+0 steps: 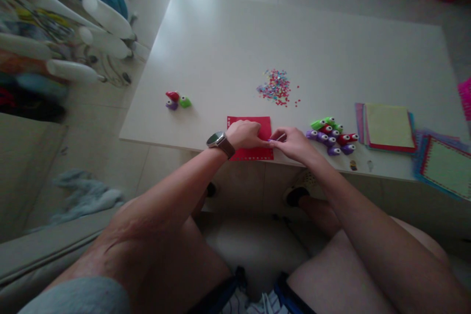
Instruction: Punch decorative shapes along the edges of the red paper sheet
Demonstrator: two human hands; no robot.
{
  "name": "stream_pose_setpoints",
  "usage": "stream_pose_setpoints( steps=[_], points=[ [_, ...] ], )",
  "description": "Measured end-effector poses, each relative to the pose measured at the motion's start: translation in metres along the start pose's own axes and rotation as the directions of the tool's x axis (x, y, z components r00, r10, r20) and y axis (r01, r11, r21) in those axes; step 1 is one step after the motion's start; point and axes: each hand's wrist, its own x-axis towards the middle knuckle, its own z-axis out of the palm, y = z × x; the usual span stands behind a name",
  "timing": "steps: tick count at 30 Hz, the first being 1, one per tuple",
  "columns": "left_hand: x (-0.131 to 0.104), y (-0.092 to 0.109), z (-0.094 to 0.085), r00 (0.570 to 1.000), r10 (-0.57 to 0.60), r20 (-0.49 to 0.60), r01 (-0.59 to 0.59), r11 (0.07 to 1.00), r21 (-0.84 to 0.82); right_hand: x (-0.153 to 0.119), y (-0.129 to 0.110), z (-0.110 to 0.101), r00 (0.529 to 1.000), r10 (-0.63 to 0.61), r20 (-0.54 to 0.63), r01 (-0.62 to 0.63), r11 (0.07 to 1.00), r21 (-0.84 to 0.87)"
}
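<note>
A red paper sheet (265,152) lies at the table's near edge, with small pale marks along its bottom and left borders. My left hand (245,133), wearing a watch, lies over the middle of this sheet, its thumb stretched to the right and its other fingers partly hidden. At the sheet's right edge, my right hand (289,141) has thumb and forefinger pinched together. A tiny purple spot shows at those fingertips, too small to name. The thumb tip of my left hand comes very close to it. Beyond the sheet is a loose pile of multicoloured confetti dots (275,87).
Right of my hands sit several green, red and purple pieces with googly eyes (331,136); a few similar ones (176,100) stand at left. Stacked coloured paper (388,126) and bordered sheets (449,164) lie at right. Two small items, one a brown piece (353,165), lie near the front edge.
</note>
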Motion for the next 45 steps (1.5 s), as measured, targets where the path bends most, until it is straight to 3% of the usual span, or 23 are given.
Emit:
stream_pose_setpoints(
  steps=[10, 18, 22, 28, 35, 39, 45],
  points=[
    [-0.002, 0.015, -0.002, 0.991, -0.130, 0.016, 0.130, 0.991, 0.028, 0.023, 0.007, 0.004, 0.997, 0.052, 0.050, -0.051, 0.998, -0.026],
    [0.007, 0.016, -0.006, 0.987, -0.147, 0.064, 0.143, 0.988, 0.059, 0.026, 0.002, 0.003, 0.994, 0.084, 0.074, -0.082, 0.996, -0.036],
    [0.012, 0.007, -0.006, 0.987, -0.100, 0.128, 0.095, 0.994, 0.045, 0.023, 0.007, -0.009, 0.991, 0.073, 0.114, -0.072, 0.997, -0.007],
    [0.007, -0.001, 0.000, 0.998, -0.049, 0.041, 0.046, 0.995, 0.089, 0.010, 0.010, -0.027, 1.000, 0.001, -0.031, -0.006, 0.983, -0.183],
    [0.005, 0.000, -0.002, 0.998, -0.047, 0.029, 0.045, 0.996, 0.072, 0.003, 0.011, -0.023, 0.988, -0.151, -0.021, 0.134, 0.927, -0.352],
    [0.005, -0.001, 0.000, 0.998, -0.058, 0.023, 0.057, 0.997, 0.042, 0.002, 0.021, -0.036, 0.986, -0.153, -0.065, 0.101, 0.863, -0.494],
    [0.004, -0.002, 0.001, 0.999, -0.050, 0.017, 0.049, 0.998, 0.050, -0.003, 0.037, -0.052, 0.992, -0.052, -0.114, -0.032, 0.771, -0.636]
  ],
)
